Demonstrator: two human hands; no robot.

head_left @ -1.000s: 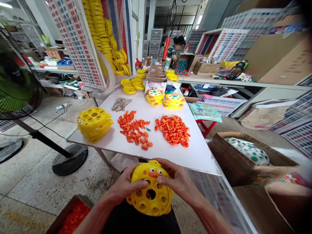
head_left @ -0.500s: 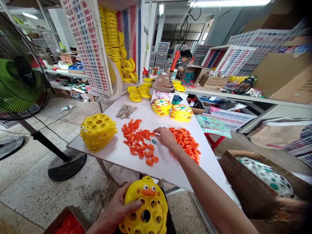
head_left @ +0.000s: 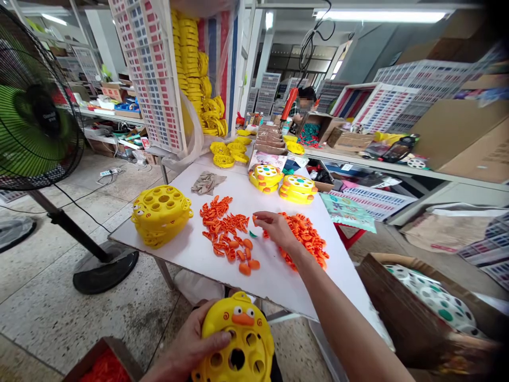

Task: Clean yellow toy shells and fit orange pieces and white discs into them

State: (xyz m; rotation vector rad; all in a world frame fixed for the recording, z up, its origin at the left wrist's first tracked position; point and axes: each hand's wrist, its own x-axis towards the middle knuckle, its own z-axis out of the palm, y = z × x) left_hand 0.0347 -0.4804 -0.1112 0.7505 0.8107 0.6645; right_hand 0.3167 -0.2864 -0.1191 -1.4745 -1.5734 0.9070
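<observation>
My left hand (head_left: pixel 201 337) grips a yellow plastic duck-faced shell (head_left: pixel 237 339) with round holes, low in front of the table; the thumb lies on its face. Over the white table (head_left: pixel 274 286), my right hand (head_left: pixel 275 229) pinches a small orange plastic piece (head_left: pixel 255 218) between thumb and fingertips. Left of that hand lies a spread of loose orange pieces (head_left: pixel 226 225), with a small green piece (head_left: pixel 252 234) at its edge. A larger heap of orange parts (head_left: pixel 308 239) sits just right of the hand, partly hidden by it.
Stacked yellow duck shells (head_left: pixel 161 215) stand at the table's left. Farther back are a grey cloth (head_left: pixel 207 182), assembled yellow-and-white toys (head_left: pixel 298 189) and yellow shells (head_left: pixel 222 154). A fan (head_left: pixel 40 116) stands left; a carton (head_left: pixel 397 302) of white discs is at right. A person sits beyond.
My right hand has drawn slightly back from the loose orange pieces, with one orange piece now in its fingertips. My left hand still holds the duck shell. The view has shifted slightly.
</observation>
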